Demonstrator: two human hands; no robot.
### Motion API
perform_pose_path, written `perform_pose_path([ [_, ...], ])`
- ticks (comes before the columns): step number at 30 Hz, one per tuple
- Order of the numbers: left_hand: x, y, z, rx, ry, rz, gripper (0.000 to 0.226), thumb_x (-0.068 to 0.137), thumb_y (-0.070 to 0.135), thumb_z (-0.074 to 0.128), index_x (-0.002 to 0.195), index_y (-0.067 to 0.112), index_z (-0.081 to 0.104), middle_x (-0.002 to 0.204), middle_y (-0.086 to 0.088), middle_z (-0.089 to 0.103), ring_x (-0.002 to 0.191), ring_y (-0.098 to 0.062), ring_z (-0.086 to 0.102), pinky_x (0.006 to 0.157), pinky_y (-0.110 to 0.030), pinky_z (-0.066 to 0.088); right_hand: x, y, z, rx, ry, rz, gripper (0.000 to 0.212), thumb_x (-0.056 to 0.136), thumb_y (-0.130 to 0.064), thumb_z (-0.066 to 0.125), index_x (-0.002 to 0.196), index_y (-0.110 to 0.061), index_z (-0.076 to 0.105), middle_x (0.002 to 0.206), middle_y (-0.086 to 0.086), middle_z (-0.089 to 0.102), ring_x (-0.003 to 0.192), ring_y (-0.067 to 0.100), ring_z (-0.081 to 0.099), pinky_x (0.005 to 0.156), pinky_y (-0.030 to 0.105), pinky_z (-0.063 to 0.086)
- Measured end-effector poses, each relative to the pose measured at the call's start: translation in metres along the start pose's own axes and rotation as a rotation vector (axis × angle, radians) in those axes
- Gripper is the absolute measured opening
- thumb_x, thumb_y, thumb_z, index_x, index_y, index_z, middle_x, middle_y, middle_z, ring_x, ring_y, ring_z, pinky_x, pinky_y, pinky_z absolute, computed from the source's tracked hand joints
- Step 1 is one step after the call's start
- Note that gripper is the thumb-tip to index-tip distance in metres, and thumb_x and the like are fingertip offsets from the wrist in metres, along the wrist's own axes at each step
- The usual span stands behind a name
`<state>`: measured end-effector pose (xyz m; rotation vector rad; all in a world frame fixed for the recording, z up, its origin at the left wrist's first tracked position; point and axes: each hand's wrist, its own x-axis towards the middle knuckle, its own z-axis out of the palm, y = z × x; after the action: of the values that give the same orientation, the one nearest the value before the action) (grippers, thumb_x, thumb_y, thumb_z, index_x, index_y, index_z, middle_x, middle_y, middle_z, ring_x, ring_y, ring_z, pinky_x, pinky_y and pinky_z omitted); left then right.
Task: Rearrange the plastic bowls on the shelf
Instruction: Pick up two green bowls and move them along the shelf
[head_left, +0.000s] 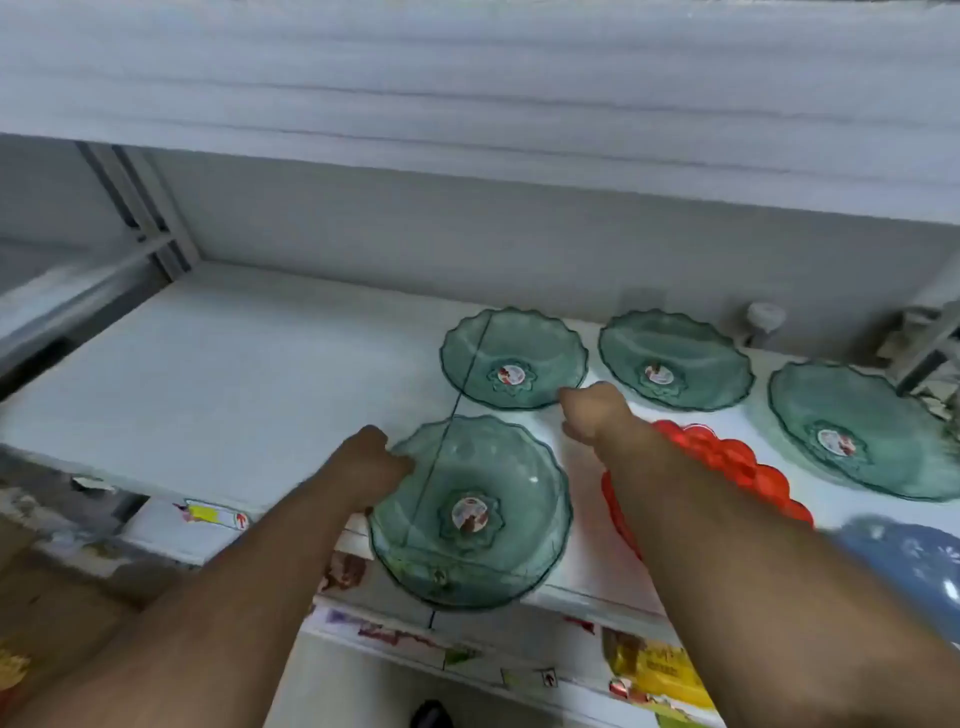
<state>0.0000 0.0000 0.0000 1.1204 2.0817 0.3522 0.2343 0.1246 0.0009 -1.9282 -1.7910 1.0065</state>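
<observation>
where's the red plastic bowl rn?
Head view, right of centre: the red scalloped plastic bowl sits at the white shelf's front, largely hidden under the right forearm, between the nearest green translucent bowl and the far-right green bowl.

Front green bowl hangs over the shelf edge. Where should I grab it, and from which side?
Probably the scalloped rim of the front green bowl, pinched from the near side where it overhangs the shelf: fingers can get beneath it there. The left hand is already at its left rim; the right hand could take the right rim, beside the red bowl.
</observation>
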Motion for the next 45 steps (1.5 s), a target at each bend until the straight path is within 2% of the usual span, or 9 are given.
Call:
perform_pose_path([
  [3, 0.012, -0.013, 0.001, -0.256, -0.178, -0.065, 0.015, 0.092, 0.012, 0.061, 0.094, -0.003, 0.065, 0.094, -0.024, 0.070, 0.061, -0.026, 0.063, 0.063, -0.040, 0.058, 0.032, 0.000, 0.014, 0.201, -0.084, 0.109, 0.016, 0.097, -0.009, 0.052, 0.111, -0.008, 0.057, 0.110, 0.018, 0.066, 0.090, 0.029, 0.063, 0.075, 0.030, 0.051],
  [7, 0.020, -0.032, 0.005, -0.449, -0.182, -0.103, 0.015, 0.093, -0.001, 0.054, 0.102, 0.000, 0.067, 0.093, -0.025, 0.075, 0.063, -0.029, 0.069, 0.057, -0.038, 0.059, 0.078, 0.015, 0.042, 0.586, -0.064, 0.305, 0.026, 0.084, 0.007, 0.046, 0.103, 0.000, 0.061, 0.072, 0.018, 0.058, 0.053, 0.025, 0.062, 0.053, 0.036, 0.052],
  [13, 0.006, -0.052, -0.009, -0.637, -0.136, -0.134, 0.020, 0.094, -0.003, 0.051, 0.111, 0.001, 0.060, 0.088, -0.021, 0.075, 0.083, -0.037, 0.074, 0.061, -0.040, 0.060, 0.074, 0.005, 0.039, 0.706, -0.042, 0.292, 0.042, 0.077, 0.006, 0.046, 0.115, 0.008, 0.063, 0.063, 0.021, 0.068, 0.069, 0.036, 0.063, 0.077, 0.044, 0.052],
  [19, -0.057, -0.080, -0.041, -0.791, 0.013, -0.177, 0.018, 0.095, -0.003, 0.049, 0.104, 0.002, 0.063, 0.077, -0.016, 0.075, 0.067, -0.027, 0.073, 0.052, -0.036, 0.059, 0.023, -0.024, 0.005, 0.894, -0.024, 0.262, 0.025, 0.095, 0.004, 0.042, 0.109, -0.003, 0.062, 0.088, 0.014, 0.073, 0.059, 0.023, 0.073, 0.047, 0.028, 0.060],
  [23, -0.090, -0.102, -0.067, -0.911, 0.140, -0.222, 0.017, 0.101, 0.003, 0.045, 0.107, 0.001, 0.061, 0.089, -0.020, 0.075, 0.074, -0.030, 0.073, 0.046, -0.033, 0.058, -0.008, -0.036, -0.005, 0.936, -0.048, 0.212, 0.025, 0.098, -0.003, 0.043, 0.116, 0.000, 0.060, 0.091, 0.017, 0.074, 0.060, 0.022, 0.074, 0.047, 0.026, 0.059],
  [27, -0.098, -0.122, -0.088, -0.997, 0.239, -0.229, 0.024, 0.100, 0.000, 0.039, 0.092, 0.004, 0.062, 0.065, -0.009, 0.074, 0.064, -0.026, 0.070, 0.046, -0.034, 0.059, -0.036, -0.052, 0.003, 0.940, -0.049, 0.144, 0.022, 0.098, -0.007, 0.043, 0.103, 0.002, 0.062, 0.087, 0.020, 0.072, 0.053, 0.019, 0.072, 0.049, 0.027, 0.060],
  [30, -0.090, -0.144, -0.107, -1.065, 0.298, -0.261, 0.024, 0.096, -0.001, 0.039, 0.098, 0.002, 0.062, 0.082, -0.016, 0.074, 0.077, -0.031, 0.068, 0.048, -0.034, 0.060, -0.053, -0.063, 0.017, 0.974, -0.057, 0.139, 0.021, 0.097, -0.007, 0.043, 0.095, 0.001, 0.063, 0.083, 0.020, 0.073, 0.052, 0.019, 0.073, 0.048, 0.025, 0.059],
  [36, -0.051, -0.187, -0.159, -1.107, 0.351, -0.238, 0.025, 0.095, -0.003, 0.037, 0.102, -0.001, 0.060, 0.087, -0.020, 0.071, 0.062, -0.032, 0.071, 0.052, -0.038, 0.062, -0.084, -0.097, 0.055, 1.058, -0.075, 0.156, 0.020, 0.097, -0.004, 0.045, 0.092, 0.005, 0.062, 0.076, 0.022, 0.074, 0.072, 0.030, 0.074, 0.052, 0.025, 0.061],
  [45, 0.002, -0.214, -0.219, -1.179, 0.329, -0.208, 0.018, 0.100, -0.003, 0.039, 0.098, 0.000, 0.057, 0.087, -0.015, 0.067, 0.071, -0.027, 0.067, 0.050, -0.034, 0.061, -0.097, -0.157, 0.097, 1.131, -0.059, 0.183, 0.018, 0.098, -0.006, 0.046, 0.094, 0.006, 0.060, 0.066, 0.017, 0.075, 0.070, 0.028, 0.076, 0.062, 0.031, 0.064],
])
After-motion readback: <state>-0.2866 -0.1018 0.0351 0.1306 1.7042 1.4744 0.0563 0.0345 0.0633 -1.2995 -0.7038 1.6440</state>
